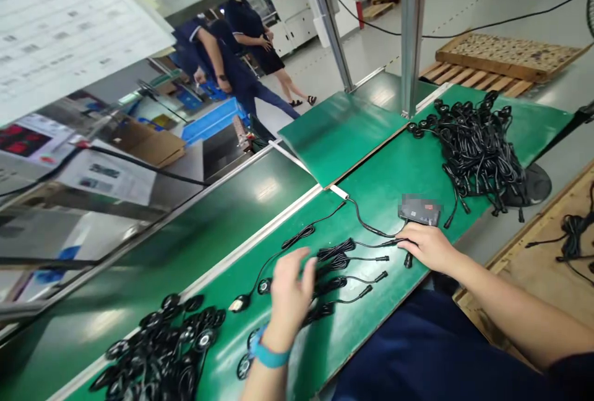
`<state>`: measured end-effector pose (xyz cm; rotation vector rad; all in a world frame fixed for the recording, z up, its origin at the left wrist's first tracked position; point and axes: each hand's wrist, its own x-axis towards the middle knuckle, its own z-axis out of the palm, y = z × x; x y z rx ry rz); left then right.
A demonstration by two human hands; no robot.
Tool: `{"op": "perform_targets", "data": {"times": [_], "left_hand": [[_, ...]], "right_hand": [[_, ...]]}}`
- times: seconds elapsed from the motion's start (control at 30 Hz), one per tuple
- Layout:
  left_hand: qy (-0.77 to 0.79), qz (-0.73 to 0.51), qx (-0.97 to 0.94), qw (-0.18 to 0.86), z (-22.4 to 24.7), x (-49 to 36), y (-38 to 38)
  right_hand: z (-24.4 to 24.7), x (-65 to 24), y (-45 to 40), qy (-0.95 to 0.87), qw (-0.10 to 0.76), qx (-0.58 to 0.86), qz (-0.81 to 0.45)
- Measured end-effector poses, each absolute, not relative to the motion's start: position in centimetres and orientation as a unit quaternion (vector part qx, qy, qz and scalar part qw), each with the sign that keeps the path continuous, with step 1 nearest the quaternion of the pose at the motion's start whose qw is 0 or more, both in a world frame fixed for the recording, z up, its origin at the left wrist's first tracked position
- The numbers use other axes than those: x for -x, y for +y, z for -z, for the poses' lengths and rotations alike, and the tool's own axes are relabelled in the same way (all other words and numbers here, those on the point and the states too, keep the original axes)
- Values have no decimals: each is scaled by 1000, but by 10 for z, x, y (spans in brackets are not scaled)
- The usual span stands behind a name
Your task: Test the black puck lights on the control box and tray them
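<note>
My right hand (431, 247) pinches a black cable connector (393, 242) where two cable ends meet. Right behind it lies a small dark grey box (420, 210) with a red mark. My left hand (290, 286), with a blue band on the wrist, hovers over a row of bundled black cables (338, 249), thumb and fingers apart and nothing visible in them. Loose connector ends of these cables point toward my right hand. Left of my left hand lies a round black cable head (239, 303). A white plug piece (340, 192) joins a black lead at the raised board.
Black cable piles lie at the near left (162, 351) and far right (485, 147) of the green bench (297, 265). A raised green board (343, 132) and metal post (413, 36) stand behind. Paper sheets (74, 30) hang upper left. Two people stand beyond.
</note>
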<state>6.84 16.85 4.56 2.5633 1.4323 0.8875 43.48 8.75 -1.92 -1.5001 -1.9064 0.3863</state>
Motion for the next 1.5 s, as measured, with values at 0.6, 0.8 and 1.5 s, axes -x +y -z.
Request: {"op": "perform_targets", "data": {"times": [0.6,0.8,1.5], "left_hand": [[387,-196,-859,272,-38,-180,188],[489,-177,-847,111,-21,-188,281],[319,-170,-876,320,-17,-213,196]], "right_hand": [[12,-439,89,-682,413,561,-224],[14,-437,88,-686,410,566,-204],[12,-434,89,-676,429,565,-199]]}}
